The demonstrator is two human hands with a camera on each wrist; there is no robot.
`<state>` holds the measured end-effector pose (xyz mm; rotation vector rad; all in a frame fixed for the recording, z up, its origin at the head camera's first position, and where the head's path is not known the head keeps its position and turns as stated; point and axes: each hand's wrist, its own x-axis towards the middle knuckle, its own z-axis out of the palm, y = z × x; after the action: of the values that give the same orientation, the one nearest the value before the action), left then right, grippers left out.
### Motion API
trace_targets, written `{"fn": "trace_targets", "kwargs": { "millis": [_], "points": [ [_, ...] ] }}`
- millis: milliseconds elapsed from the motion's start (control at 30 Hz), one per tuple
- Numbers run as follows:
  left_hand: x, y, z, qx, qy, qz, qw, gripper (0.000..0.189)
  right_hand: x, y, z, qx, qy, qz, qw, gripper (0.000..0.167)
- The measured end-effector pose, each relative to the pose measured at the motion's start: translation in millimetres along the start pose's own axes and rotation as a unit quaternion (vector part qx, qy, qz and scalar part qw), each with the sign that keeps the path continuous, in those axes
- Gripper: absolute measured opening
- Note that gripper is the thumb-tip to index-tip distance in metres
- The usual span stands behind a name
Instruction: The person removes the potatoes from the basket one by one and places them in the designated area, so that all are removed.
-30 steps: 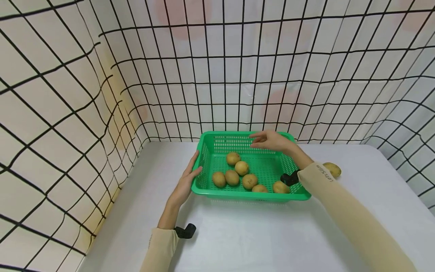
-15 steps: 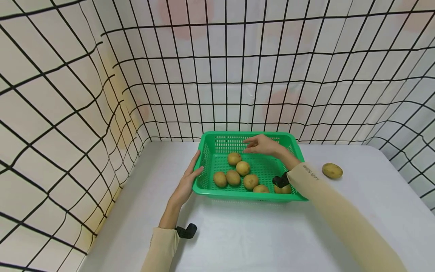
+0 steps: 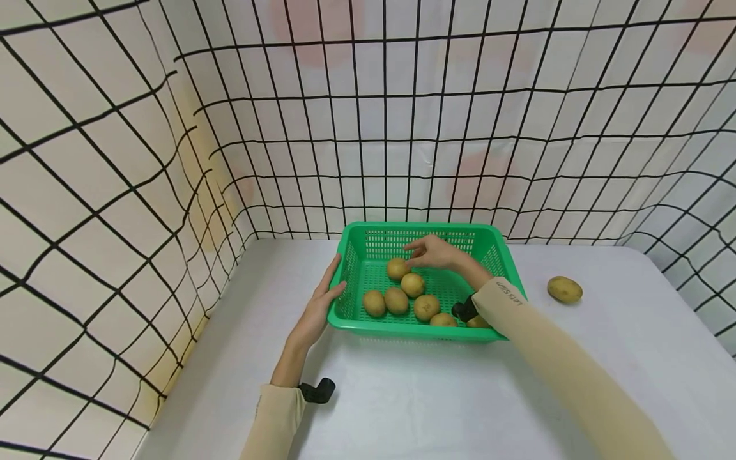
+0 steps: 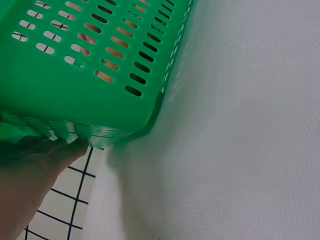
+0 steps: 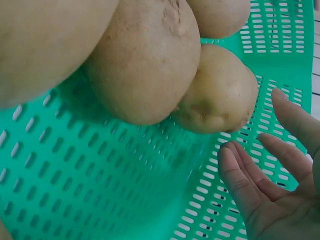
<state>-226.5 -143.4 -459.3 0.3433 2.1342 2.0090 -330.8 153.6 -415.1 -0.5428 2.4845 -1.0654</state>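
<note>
A green plastic basket (image 3: 379, 329) holds several potatoes (image 3: 427, 308) on its slotted floor. My left hand (image 3: 310, 316) touches the basket's left side, fingers extended along the outer wall; in the left wrist view that hand (image 4: 37, 167) lies against the wall beneath the rim. Inside the basket, my right hand (image 3: 438, 253) reaches toward the rearmost potato (image 3: 397, 269), its fingertips right at that potato's right side. From the right wrist, the same hand (image 5: 277, 192) shows spread fingers with nothing between them, beside a potato (image 5: 220, 92).
One potato (image 3: 565, 289) lies on the white table (image 3: 402, 396), right of the basket. A black wire grid (image 3: 425, 140) stands behind the basket and along both sides. The right forearm sleeve (image 3: 552, 345) crosses the basket's front right corner.
My right hand has moved left and down into the basket, toward the rear potato. The left hand stays against the basket's left side.
</note>
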Motion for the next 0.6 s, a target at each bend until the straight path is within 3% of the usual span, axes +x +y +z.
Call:
{"fn": "trace_targets", "kwargs": {
  "millis": [300,600],
  "points": [
    [-0.1,-0.4,-0.1,0.003,-0.001,0.004,1.0000,0.064,4.8,-3,10,-0.009,-0.004,0.017,0.9998,0.060],
    [-0.6,-0.1,0.9,0.007,0.003,0.003,1.0000,0.065,11.5,-1,17,-0.026,0.011,0.006,0.9996,0.057]
  ]
}}
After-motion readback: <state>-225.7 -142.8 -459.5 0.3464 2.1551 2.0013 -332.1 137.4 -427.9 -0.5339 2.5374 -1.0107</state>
